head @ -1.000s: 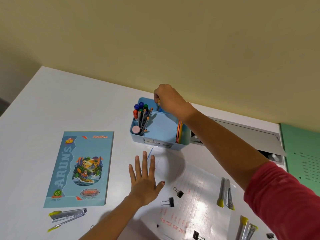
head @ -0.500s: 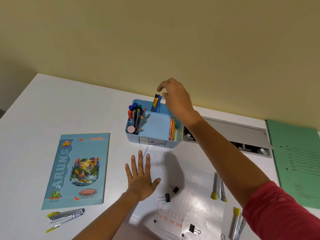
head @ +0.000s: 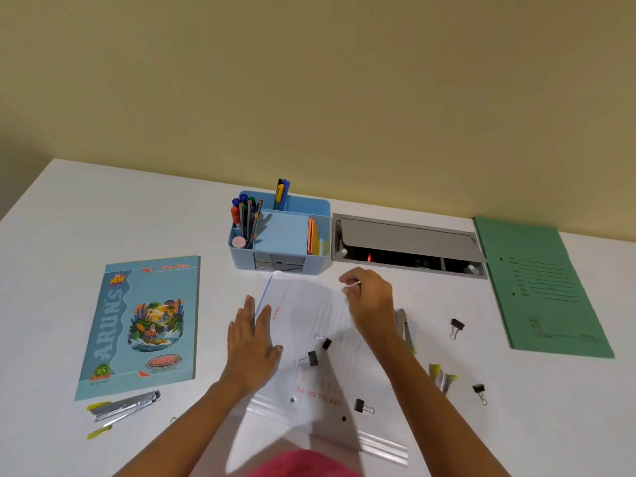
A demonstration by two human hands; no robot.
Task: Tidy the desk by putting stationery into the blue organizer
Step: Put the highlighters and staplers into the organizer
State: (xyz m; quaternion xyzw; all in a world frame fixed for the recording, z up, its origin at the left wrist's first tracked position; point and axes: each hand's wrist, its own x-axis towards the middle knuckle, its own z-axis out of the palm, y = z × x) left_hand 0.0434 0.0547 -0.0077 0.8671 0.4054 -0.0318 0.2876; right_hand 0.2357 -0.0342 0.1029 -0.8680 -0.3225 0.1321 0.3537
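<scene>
The blue organizer point(head: 241, 259) is set at the back of the counter point(head: 103, 208) with pens point(head: 282, 191) stood up in it, and a grey hatch point(head: 406, 235) is seen just beside it on the right. The left hand point(head: 253, 342) is laid flat with straight fingers on the edge of a clear plastic sheet point(head: 309, 304), while the right hand point(head: 370, 301) is held above the sheet, fingers loosely curled, with nothing seen in it. Black clips point(head: 311, 358) are scattered on the sheet near the hands, and one stapler point(head: 404, 327) is half hidden by the right arm point(head: 413, 373).
</scene>
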